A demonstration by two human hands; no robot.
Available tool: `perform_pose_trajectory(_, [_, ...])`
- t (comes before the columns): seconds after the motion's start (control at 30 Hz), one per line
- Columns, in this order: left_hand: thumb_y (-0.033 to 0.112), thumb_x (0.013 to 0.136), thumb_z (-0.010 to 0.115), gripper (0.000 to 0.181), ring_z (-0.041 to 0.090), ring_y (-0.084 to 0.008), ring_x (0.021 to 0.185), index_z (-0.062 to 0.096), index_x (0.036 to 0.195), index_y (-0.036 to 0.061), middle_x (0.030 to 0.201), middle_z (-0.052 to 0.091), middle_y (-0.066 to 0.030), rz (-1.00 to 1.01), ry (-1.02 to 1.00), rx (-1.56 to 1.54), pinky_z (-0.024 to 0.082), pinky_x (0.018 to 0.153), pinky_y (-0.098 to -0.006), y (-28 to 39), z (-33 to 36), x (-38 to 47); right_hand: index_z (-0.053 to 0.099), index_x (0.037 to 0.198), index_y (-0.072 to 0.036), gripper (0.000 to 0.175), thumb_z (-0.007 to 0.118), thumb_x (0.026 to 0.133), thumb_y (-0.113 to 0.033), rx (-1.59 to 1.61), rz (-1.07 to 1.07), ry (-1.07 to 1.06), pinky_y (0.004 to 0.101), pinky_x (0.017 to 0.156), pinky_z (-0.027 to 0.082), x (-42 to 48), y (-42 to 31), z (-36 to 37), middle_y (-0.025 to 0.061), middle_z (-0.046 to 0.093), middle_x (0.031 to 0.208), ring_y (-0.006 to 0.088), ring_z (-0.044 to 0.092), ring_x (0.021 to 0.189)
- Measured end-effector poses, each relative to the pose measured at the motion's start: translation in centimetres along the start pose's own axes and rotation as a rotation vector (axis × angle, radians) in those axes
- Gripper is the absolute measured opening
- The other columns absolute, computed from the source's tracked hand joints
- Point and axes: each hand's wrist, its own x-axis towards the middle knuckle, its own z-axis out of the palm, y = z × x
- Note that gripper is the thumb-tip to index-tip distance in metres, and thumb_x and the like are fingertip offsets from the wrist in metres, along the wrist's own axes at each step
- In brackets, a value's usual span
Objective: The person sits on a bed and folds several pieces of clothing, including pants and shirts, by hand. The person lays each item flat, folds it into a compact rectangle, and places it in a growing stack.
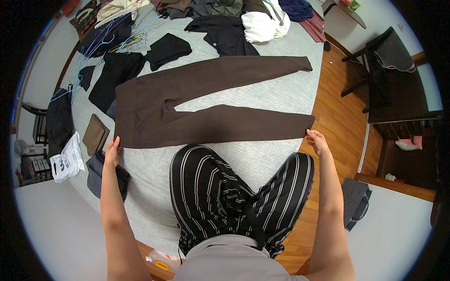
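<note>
Dark brown trousers (147,116) lie spread flat on the grey sheet of a bed (151,172), waist to the left and legs to the right, with a gap between the legs. My left hand (113,149) pinches the near corner of the waist. At the hem of the nearer leg, my right hand (316,139) grips the edge between thumb and fingers. Beside my left forearm lies folded dark grey clothing (95,179), and a folded brown garment (95,134) is just beyond it.
Black garments (121,75) and blue wire hangers (117,38) lie at the upper left. A heap of clothes (225,31), including a white garment (260,26), borders the far side. A white plastic bag (68,158) rests on the left. Right of the bed are wooden floor and a black chair (379,66).
</note>
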Motion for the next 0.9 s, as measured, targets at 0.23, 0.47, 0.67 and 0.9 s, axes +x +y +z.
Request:
perform_pose_trajectory(0.23, [0.034, 0.089, 0.065, 0.024, 0.052, -0.0087, 0.08, 0.061, 0.097, 0.0117, 0.09, 0.059, 0.0058, -0.158, -0.04, -0.35, 0.044, 0.077, -0.0231, -0.8, 0.7, -1.6, 0.05, 0.11, -0.011, 0.046, 0.071, 0.082, -0.042, 0.372, 0.493, 0.19, 0.0369, 0.073, 0.046, -0.2, -0.7, 1.5, 0.0078, 0.056, 0.11, 0.0211, 0.058, 0.092])
perform_pose_trajectory(0.47, [0.025, 0.089, 0.066, 0.02, 0.057, -0.0082, 0.085, 0.059, 0.103, 0.0126, 0.096, 0.062, 0.0029, -0.101, -0.054, -0.336, 0.047, 0.073, -0.0224, 1.3, 0.1, -2.3, 0.06, 0.083, -0.007, 0.012, 0.07, 0.082, -0.013, 0.858, 0.102, 0.077, 0.027, 0.053, 0.046, 0.2, 1.0, -0.2, 0.0064, 0.064, 0.078, 0.0152, 0.056, 0.06])
perform_pose_trajectory(0.67, [0.015, 0.089, 0.064, 0.033, 0.055, -0.0014, 0.067, 0.051, 0.12, 0.0183, 0.097, 0.063, 0.005, 0.111, 0.066, -0.287, 0.037, 0.05, -0.0148, 3.9, 0.4, -6.3, 0.06, 0.094, -0.006, 0.009, 0.058, 0.086, -0.008, 0.786, -0.14, 0.123, 0.0254, 0.047, 0.043, -4.9, 1.9, -6.4, 0.0037, 0.064, 0.083, 0.0107, 0.05, 0.052])
perform_pose_trajectory(0.9, [0.016, 0.093, 0.058, 0.024, 0.05, 0.002, 0.061, 0.062, 0.116, 0.0077, 0.098, 0.063, 0.0021, 0.07, 0.022, -0.528, 0.038, 0.047, -0.0093, 6.5, -1.1, -2.3, 0.051, 0.127, -0.003, 0.036, 0.048, 0.092, -0.007, 0.878, -0.151, 0.117, 0.0244, 0.059, 0.055, -1.8, -6.0, -6.1, 0.0095, 0.064, 0.091, 0.0137, 0.061, 0.063])
